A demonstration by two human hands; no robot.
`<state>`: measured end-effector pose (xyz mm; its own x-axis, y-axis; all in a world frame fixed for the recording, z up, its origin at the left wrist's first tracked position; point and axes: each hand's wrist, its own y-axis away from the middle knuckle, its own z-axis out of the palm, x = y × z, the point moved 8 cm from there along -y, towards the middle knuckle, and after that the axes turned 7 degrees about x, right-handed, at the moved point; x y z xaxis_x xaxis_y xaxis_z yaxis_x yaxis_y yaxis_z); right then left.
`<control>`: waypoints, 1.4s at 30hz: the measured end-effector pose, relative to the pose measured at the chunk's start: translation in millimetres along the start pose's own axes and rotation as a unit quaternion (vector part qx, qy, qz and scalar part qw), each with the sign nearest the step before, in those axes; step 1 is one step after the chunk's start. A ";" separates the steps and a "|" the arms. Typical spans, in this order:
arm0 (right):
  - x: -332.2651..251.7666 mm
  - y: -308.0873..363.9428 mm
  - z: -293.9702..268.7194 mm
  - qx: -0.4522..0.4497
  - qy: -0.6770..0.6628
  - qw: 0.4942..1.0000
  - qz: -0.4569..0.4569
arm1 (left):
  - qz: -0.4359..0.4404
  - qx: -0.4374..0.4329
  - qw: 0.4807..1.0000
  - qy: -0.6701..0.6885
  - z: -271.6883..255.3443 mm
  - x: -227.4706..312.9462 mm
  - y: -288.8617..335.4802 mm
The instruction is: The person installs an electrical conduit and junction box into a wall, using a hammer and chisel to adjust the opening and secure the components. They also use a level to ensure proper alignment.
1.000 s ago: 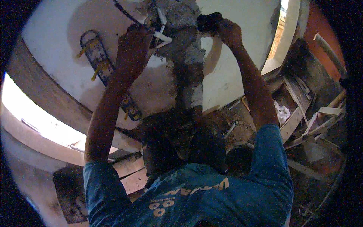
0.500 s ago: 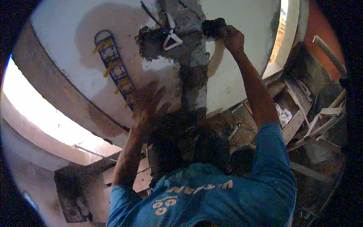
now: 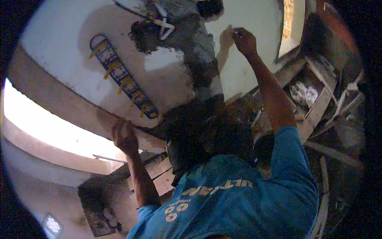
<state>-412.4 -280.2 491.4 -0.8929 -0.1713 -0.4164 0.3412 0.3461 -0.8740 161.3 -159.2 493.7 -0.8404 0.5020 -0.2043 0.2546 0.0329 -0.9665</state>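
My right hand (image 3: 244, 42) is raised in front of the white wall (image 3: 250, 20), its thumb and fingertips pinched together. Whatever is between them is too small to make out. Up and left of it, a dark box-like piece (image 3: 209, 8) sits in the grey mortar patch (image 3: 191, 34). White and black cable ends (image 3: 164, 26) stick out of that patch. At lower left, my left hand (image 3: 125, 137) is by the wall's lower edge, next to the bright opening. Its fingers look bent but are dark and blurred. Between my hands, a long blue-edged frame with yellow strips (image 3: 123, 75) is on the wall.
A bright long opening (image 3: 51, 127) lies at left, with a pale ledge below it. Another narrow opening (image 3: 288, 28) is at upper right. Wooden boards (image 3: 318, 107) and a crumpled white bag (image 3: 304, 93) lie to the right. A dark box-like object (image 3: 97, 207) stands at lower left.
My right hand has come off the dark piece in the wall. My left hand has moved from the lower end of the blue-edged frame to the left. The view has shifted.
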 end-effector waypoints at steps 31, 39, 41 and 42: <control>-204.2 -21.1 39.2 0.054 -0.162 0.984 -0.047 | 0.250 -0.266 0.922 -0.125 203.8 86.0 -226.3; -211.6 -22.3 50.3 -0.013 -0.154 0.988 -0.003 | 0.211 -0.286 0.925 -0.132 206.2 90.3 -232.7; -214.9 -21.3 46.2 0.049 -0.148 0.987 -0.045 | 0.211 -0.277 0.926 -0.147 207.9 92.0 -233.1; -211.8 -20.4 53.9 0.031 -0.113 0.992 -0.036 | 0.226 -0.273 0.923 -0.152 209.9 93.6 -232.1</control>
<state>-214.4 -300.8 583.9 -0.8295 -0.3987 -0.3910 0.3019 0.2689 -0.9146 -76.9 -301.3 666.3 -0.6632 0.3073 -0.6825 0.7456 0.3510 -0.5664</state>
